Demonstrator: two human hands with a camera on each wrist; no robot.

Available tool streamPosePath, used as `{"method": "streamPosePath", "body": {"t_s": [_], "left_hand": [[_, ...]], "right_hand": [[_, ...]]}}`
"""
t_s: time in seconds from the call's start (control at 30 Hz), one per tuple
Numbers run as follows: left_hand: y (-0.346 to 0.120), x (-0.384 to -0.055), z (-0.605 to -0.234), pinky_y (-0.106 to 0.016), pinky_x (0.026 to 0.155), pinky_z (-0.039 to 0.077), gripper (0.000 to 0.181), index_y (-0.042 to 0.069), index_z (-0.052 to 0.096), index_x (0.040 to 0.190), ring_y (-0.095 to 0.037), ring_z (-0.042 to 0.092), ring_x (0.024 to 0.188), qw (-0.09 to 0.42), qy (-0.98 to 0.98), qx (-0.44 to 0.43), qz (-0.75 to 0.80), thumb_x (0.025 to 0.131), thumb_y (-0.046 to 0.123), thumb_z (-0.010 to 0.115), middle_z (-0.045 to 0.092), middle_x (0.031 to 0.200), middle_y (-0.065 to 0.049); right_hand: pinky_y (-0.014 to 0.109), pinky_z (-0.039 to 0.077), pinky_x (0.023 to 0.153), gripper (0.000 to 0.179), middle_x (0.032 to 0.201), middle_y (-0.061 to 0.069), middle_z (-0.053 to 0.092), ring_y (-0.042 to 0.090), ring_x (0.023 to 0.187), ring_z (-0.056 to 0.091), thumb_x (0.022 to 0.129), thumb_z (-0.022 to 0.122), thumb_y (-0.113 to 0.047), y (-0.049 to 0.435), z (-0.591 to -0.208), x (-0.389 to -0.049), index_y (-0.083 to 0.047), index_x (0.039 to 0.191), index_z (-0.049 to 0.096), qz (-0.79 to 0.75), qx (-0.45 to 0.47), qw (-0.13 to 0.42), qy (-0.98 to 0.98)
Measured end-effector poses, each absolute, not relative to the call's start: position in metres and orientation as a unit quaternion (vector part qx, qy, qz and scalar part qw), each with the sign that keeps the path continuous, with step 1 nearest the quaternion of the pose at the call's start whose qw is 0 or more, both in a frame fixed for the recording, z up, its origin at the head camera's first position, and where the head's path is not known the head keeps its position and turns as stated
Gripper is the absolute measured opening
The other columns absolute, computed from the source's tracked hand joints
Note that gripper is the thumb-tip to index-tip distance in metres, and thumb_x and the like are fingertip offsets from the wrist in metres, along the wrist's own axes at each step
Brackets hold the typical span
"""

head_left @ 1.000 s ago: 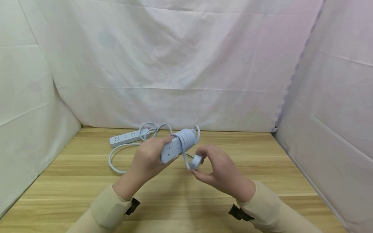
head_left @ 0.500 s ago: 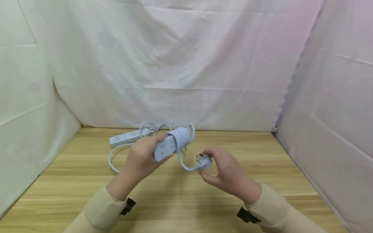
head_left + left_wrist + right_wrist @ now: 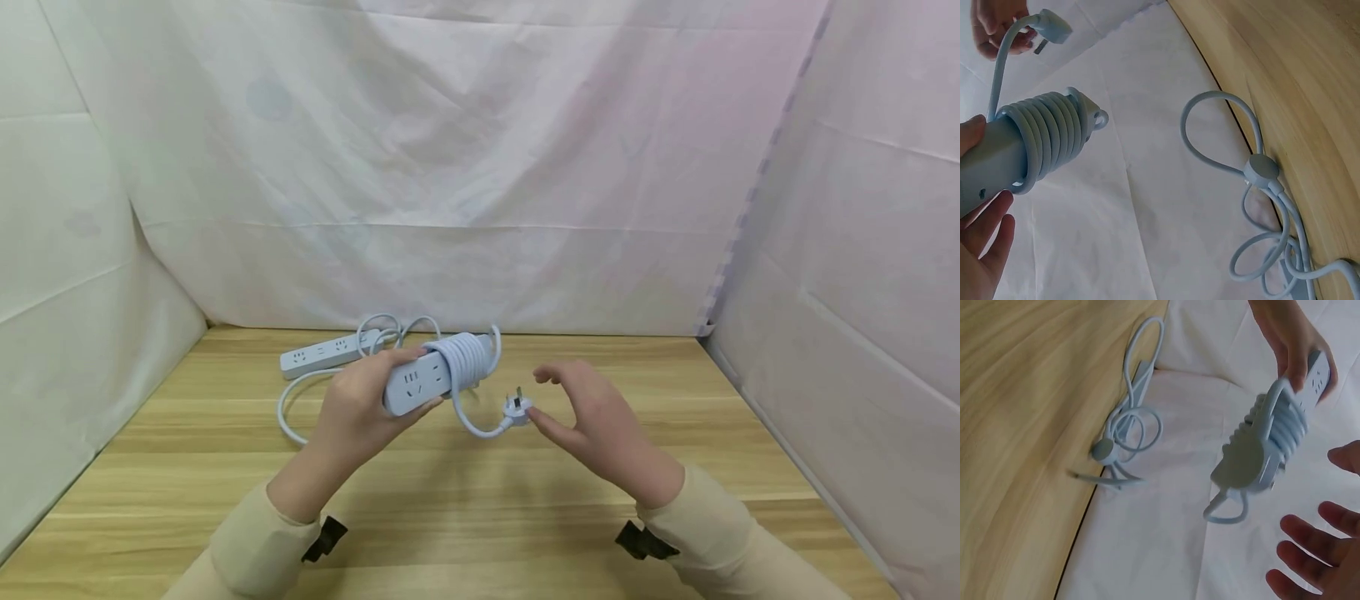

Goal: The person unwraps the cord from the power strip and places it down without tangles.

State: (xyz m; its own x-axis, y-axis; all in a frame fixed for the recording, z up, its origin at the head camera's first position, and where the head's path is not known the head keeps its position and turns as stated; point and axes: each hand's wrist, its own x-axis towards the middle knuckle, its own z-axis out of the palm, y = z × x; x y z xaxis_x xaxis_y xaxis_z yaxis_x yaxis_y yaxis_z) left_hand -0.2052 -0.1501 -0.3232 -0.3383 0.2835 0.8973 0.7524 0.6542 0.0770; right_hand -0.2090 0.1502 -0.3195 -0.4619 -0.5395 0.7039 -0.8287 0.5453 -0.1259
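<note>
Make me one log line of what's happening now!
left hand: holds strip | cord: wound round strip | right hand: fingers apart, by plug | other strip: on table

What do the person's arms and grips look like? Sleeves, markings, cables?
Left sleeve and right sleeve: long, plain cream, no markings visible. A small black piece sits by each cuff, left and right; can't tell what it is. Left grip and right grip: bare, no gloves or rings visible. No cables seen on the arms.

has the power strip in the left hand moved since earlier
Yes: in the head view, the held strip shifted left, toward the resting strip on the table.
</note>
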Motion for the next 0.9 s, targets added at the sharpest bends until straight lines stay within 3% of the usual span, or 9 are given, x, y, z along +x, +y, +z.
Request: {"method": "streamPosePath", "body": {"t_s": [0.17,0.33,0.6,0.77,0.9], "left_hand": [[-0.151,-0.198,-0.322,-0.033,0.061,0.051,0.059,0.001,0.063,0.107,-0.020,0.066,0.077,0.432,-0.787,-0.318,-0.303,0.059,0.021,0.091,0.072,0.105,-0.007],[-0.147,-0.190,-0.318,-0.027,0.062,0.049,0.060,0.002,0.061,0.105,-0.015,0.064,0.077,0.388,-0.794,-0.304,-0.356,0.056,0.017,0.094,0.071,0.105,-0.007],[-0.138,-0.179,-0.314,-0.021,0.064,0.048,0.058,0.004,0.061,0.107,-0.015,0.066,0.078,0.378,-0.774,-0.337,-0.380,0.058,0.014,0.093,0.072,0.106,-0.005],[-0.133,-0.176,-0.313,-0.023,0.066,0.048,0.057,0.005,0.062,0.110,-0.018,0.066,0.082,0.395,-0.757,-0.350,-0.385,0.062,0.017,0.091,0.071,0.109,-0.004],[-0.131,-0.175,-0.317,-0.022,0.069,0.046,0.058,0.005,0.061,0.112,-0.017,0.063,0.087,0.377,-0.762,-0.332,-0.409,0.063,0.012,0.091,0.069,0.113,-0.004]], "right_hand": [[0.043,0.048,0.086,0.036,0.113,0.006,0.063,0.023,0.104,0.057,0.089,0.072,-0.020,0.158,-0.317,-0.214,-0.004,0.118,0.060,0.254,0.376,0.217,-0.864],[0.044,0.048,0.089,0.038,0.116,0.005,0.062,0.022,0.108,0.057,0.090,0.072,-0.020,0.163,-0.321,-0.222,-0.006,0.123,0.059,0.259,0.363,0.175,-0.878],[0.044,0.048,0.090,0.048,0.118,0.004,0.062,0.023,0.111,0.056,0.083,0.079,-0.019,0.160,-0.327,-0.228,-0.007,0.125,0.059,0.253,0.393,0.190,-0.864],[0.042,0.048,0.088,0.045,0.112,0.002,0.061,0.020,0.105,0.057,0.082,0.080,-0.014,0.158,-0.328,-0.230,-0.008,0.121,0.060,0.264,0.390,0.217,-0.855],[0.040,0.050,0.085,0.041,0.109,0.002,0.059,0.019,0.101,0.058,0.081,0.080,-0.010,0.156,-0.328,-0.231,-0.005,0.117,0.061,0.278,0.394,0.245,-0.841]]}}
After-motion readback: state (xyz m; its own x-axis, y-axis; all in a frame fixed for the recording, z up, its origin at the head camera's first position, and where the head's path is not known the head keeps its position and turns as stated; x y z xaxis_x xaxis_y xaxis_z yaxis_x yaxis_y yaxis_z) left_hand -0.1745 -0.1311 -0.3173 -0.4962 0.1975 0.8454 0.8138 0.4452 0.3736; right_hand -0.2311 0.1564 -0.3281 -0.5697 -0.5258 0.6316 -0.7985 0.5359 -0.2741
